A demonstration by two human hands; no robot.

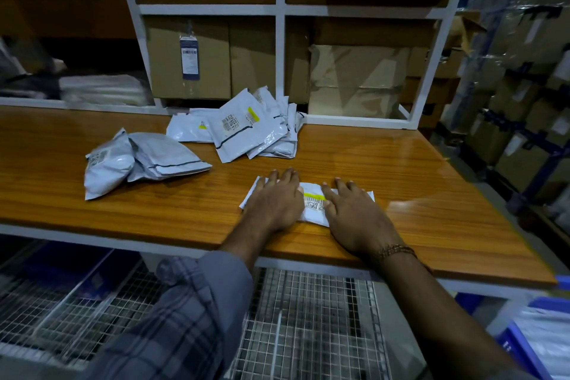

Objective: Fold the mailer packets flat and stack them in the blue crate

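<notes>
Fingers straight on both hands, palms down: left hand [275, 202] and right hand [354, 215] press flat on one white packet [314, 206] lying near front edge of the wooden table [431, 194], nothing gripped. Looks like the flattening step, air being pushed out w/ a fold probably next. More packets wait in a loose pile [246, 129] at the back and two puffy ones [135, 160] to the left. Blue crate [524, 348] sits low at right, below table, w/ packets already inside. Next move needs a pinch grip on the folded packet, then a reach down-right to the crate
</notes>
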